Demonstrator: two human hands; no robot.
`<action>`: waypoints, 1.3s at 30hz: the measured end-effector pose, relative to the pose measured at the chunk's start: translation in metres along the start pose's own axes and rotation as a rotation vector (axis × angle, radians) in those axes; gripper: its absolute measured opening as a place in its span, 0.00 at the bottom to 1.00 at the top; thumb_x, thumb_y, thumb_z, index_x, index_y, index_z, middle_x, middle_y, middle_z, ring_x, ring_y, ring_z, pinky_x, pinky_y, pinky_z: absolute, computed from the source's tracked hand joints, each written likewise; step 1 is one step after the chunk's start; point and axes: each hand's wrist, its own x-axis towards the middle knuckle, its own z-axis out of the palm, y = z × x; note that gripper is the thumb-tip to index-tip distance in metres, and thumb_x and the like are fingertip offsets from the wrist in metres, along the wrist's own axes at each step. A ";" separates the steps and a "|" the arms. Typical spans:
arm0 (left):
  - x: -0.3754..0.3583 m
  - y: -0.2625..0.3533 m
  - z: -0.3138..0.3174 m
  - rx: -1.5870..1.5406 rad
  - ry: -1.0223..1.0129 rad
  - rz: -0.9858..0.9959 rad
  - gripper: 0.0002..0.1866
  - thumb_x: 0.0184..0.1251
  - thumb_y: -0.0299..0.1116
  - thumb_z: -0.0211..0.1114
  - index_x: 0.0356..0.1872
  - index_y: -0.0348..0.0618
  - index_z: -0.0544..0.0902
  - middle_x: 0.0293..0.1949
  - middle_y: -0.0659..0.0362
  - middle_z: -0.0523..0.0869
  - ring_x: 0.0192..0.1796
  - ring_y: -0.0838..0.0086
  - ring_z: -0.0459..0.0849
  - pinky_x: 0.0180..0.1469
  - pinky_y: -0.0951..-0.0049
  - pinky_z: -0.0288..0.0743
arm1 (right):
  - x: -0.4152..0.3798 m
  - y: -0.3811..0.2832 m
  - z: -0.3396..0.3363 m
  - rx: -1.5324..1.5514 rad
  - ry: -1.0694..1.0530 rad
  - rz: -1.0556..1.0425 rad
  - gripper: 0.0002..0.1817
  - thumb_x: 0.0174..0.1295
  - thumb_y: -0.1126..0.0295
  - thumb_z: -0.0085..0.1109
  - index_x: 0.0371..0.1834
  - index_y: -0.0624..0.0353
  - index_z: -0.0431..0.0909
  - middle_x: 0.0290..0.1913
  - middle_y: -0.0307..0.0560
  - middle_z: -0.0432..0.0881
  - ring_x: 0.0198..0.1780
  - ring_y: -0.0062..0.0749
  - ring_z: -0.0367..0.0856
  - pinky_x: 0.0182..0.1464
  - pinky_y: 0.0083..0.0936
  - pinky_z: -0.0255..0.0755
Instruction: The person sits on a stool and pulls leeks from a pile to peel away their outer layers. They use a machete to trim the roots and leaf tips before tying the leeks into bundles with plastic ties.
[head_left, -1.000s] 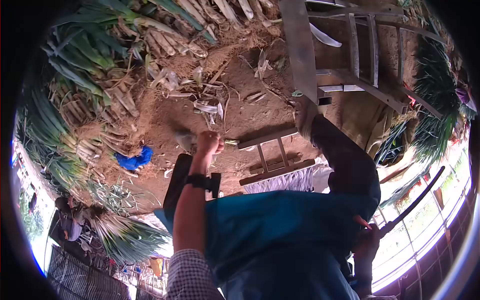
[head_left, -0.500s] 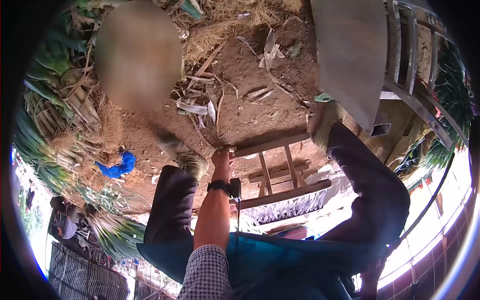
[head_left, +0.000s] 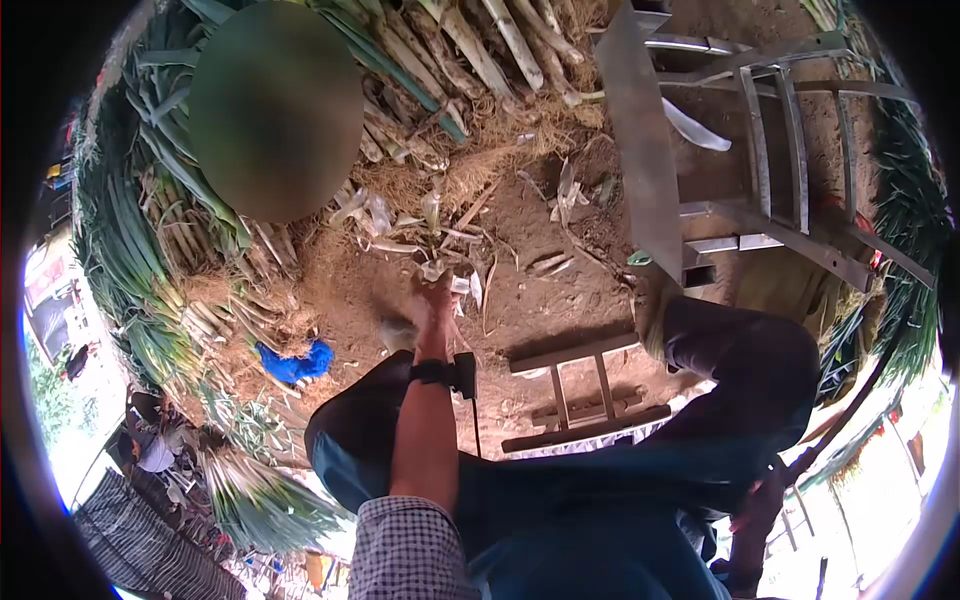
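Presumably, pale, papery leaf scraps (head_left: 461, 285) near frame centre are light, limp; pinch midlength. Left hand (head_left: 432, 300), right hand (head_left: 766, 492): grip indeterminable.

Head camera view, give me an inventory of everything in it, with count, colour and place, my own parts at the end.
Leeks: many, green and white, piled at the top, left and far right
Blue cloth: one, blue, beside the left pile
Metal stand: one, grey, upper right
Stool: one, brown, lower middle
Scraps: many, pale, on the brown ground
Dark stick: one, dark, lower right
Wristband: one, black, left wrist
Sleeve: one, checked, left arm
Lap cloth: one, teal, bottom middle
Legs: two, dark trousers, either side
Left hand: one, bare, by the scraps, grip unclear
Right hand: one, in shade, seemingly round the stick
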 end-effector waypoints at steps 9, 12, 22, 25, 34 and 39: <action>-0.014 -0.085 0.077 0.463 -0.259 0.466 0.11 0.64 0.36 0.59 0.31 0.40 0.82 0.27 0.51 0.83 0.29 0.60 0.82 0.32 0.61 0.74 | 0.087 -0.139 0.105 0.582 -0.683 -0.647 0.18 0.71 0.53 0.51 0.49 0.57 0.71 0.31 0.41 0.71 0.33 0.23 0.69 0.36 0.21 0.66; -0.044 -0.099 0.099 0.645 -0.202 0.761 0.10 0.60 0.32 0.58 0.32 0.36 0.84 0.34 0.42 0.85 0.38 0.49 0.84 0.43 0.54 0.77 | 0.071 -0.188 0.103 0.745 -0.977 -0.724 0.17 0.71 0.53 0.53 0.46 0.57 0.71 0.29 0.41 0.69 0.29 0.23 0.66 0.32 0.21 0.64; -0.083 0.038 0.028 0.456 -0.101 0.663 0.12 0.60 0.31 0.56 0.38 0.32 0.82 0.39 0.39 0.86 0.44 0.42 0.85 0.48 0.49 0.78 | 0.038 -0.248 0.040 0.870 -1.355 -0.753 0.18 0.70 0.53 0.58 0.34 0.57 0.69 0.21 0.40 0.63 0.17 0.24 0.57 0.18 0.21 0.57; -0.094 0.027 0.014 0.459 0.065 0.719 0.11 0.59 0.31 0.58 0.36 0.35 0.83 0.35 0.43 0.86 0.38 0.47 0.85 0.42 0.52 0.78 | 0.000 -0.242 0.062 0.940 -1.505 -0.727 0.18 0.71 0.55 0.57 0.33 0.58 0.69 0.20 0.38 0.62 0.19 0.23 0.58 0.22 0.24 0.57; -0.088 -0.156 -0.023 0.621 0.051 0.073 0.15 0.66 0.38 0.59 0.39 0.34 0.86 0.41 0.42 0.88 0.46 0.55 0.88 0.43 0.56 0.80 | 0.031 -0.162 0.081 0.827 -1.325 -0.487 0.17 0.75 0.63 0.46 0.51 0.70 0.69 0.30 0.44 0.70 0.26 0.28 0.69 0.29 0.25 0.69; -0.101 -0.226 -0.003 0.396 0.034 -0.416 0.16 0.66 0.40 0.60 0.39 0.34 0.85 0.42 0.44 0.88 0.50 0.53 0.87 0.46 0.56 0.80 | 0.038 -0.149 0.090 0.762 -1.424 -0.575 0.20 0.77 0.66 0.42 0.58 0.76 0.67 0.30 0.42 0.67 0.23 0.25 0.66 0.27 0.25 0.68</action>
